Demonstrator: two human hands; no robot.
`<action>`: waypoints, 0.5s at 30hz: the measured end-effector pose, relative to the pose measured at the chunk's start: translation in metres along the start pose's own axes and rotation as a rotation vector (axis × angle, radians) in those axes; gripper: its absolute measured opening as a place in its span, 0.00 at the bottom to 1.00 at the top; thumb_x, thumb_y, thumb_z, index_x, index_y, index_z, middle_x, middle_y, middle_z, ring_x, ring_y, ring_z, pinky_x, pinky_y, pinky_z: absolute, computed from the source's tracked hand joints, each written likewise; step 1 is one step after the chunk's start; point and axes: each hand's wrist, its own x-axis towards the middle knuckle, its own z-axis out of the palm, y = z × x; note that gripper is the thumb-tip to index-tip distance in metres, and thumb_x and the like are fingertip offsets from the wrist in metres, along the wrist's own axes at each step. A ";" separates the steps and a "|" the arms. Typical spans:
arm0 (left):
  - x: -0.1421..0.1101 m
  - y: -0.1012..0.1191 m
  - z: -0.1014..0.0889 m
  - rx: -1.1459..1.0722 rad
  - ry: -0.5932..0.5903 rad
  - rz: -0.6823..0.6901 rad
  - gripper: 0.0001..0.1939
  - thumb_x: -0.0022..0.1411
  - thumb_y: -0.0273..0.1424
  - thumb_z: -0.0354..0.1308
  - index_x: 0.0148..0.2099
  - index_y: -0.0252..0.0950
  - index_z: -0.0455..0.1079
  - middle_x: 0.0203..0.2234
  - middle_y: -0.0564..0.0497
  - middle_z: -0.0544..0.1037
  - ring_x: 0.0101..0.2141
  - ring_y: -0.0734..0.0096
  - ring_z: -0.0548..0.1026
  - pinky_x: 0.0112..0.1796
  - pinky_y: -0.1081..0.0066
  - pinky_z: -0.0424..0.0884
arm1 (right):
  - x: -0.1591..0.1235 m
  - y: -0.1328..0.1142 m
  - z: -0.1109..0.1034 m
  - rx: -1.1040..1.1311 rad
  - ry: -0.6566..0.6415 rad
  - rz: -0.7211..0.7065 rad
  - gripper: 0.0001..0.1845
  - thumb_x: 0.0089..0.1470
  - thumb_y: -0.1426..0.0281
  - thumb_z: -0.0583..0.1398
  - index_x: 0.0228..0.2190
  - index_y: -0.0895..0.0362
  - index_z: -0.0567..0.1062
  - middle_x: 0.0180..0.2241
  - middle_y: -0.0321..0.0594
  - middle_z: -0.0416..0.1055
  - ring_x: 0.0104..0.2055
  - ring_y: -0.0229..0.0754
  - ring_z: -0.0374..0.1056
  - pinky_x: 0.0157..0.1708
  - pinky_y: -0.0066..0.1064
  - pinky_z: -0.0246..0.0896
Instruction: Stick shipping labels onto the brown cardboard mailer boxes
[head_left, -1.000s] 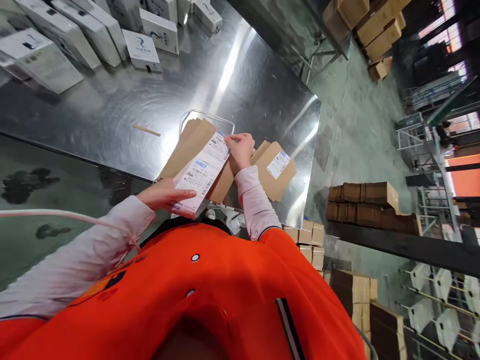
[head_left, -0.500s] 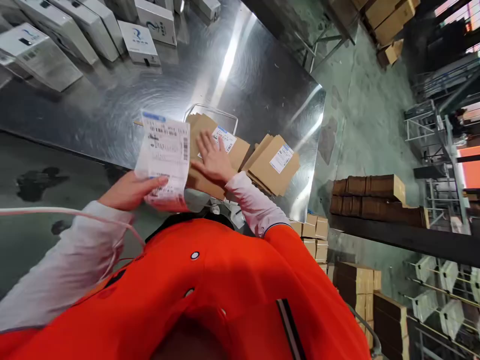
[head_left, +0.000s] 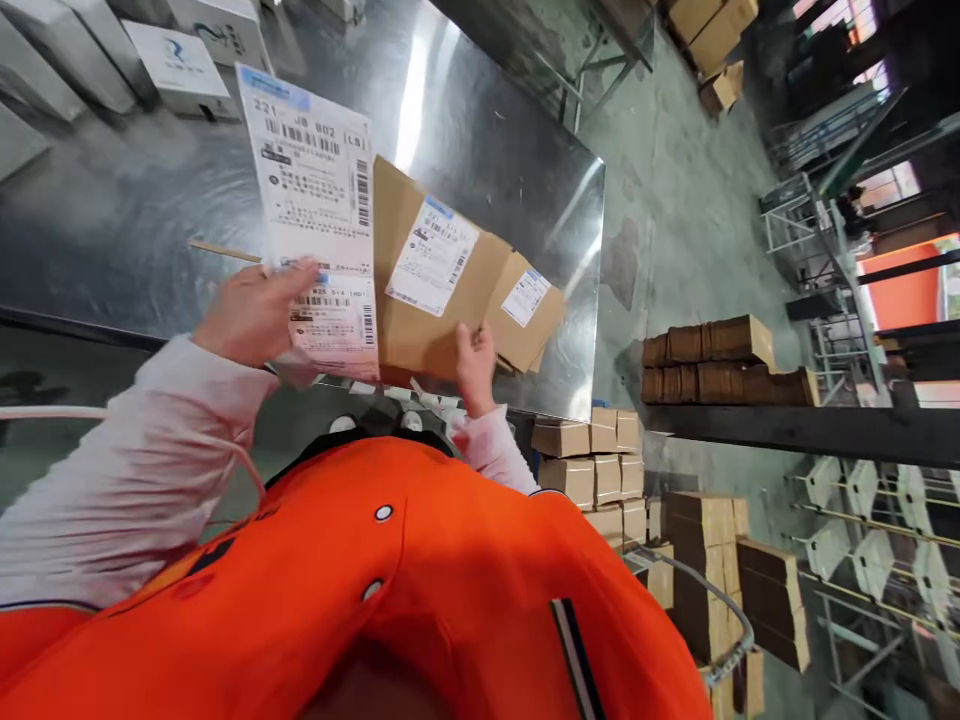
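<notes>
Gleaming steel table [head_left: 487, 200] beneath kraft mailer [head_left: 450, 325]

left hand [head_left: 251, 315] has room up over the steel bench [head_left: 480, 130], past the label sheet [head_left: 315, 215] it holds; a wooden strip [head_left: 225, 251] lies just beyond it, white boxes [head_left: 180, 70] further out. right hand [head_left: 475, 368] is blocked above by the kraft mailer [head_left: 435, 270]; cardboard cartons [head_left: 581, 450] stand to its right, off the bench edge.
</notes>
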 end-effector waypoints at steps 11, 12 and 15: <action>-0.064 0.006 -0.004 0.044 0.058 -0.039 0.36 0.40 0.51 0.75 0.46 0.31 0.79 0.43 0.42 0.87 0.43 0.48 0.82 0.48 0.54 0.81 | 0.011 -0.025 -0.074 0.054 -0.100 0.089 0.37 0.54 0.58 0.73 0.59 0.63 0.75 0.59 0.57 0.75 0.59 0.53 0.74 0.59 0.41 0.72; -0.067 0.002 -0.003 0.083 0.001 -0.064 0.35 0.39 0.52 0.75 0.43 0.31 0.79 0.39 0.42 0.87 0.40 0.49 0.82 0.44 0.57 0.82 | 0.000 -0.034 -0.048 0.204 -0.255 0.000 0.35 0.55 0.58 0.73 0.59 0.60 0.76 0.57 0.51 0.77 0.56 0.49 0.75 0.57 0.37 0.74; -0.071 -0.003 0.000 0.043 -0.137 -0.069 0.32 0.35 0.50 0.78 0.38 0.32 0.80 0.35 0.43 0.87 0.38 0.53 0.81 0.40 0.64 0.80 | -0.032 -0.054 0.018 0.473 -0.342 -0.031 0.24 0.64 0.54 0.66 0.53 0.57 0.79 0.51 0.43 0.82 0.54 0.46 0.78 0.56 0.34 0.75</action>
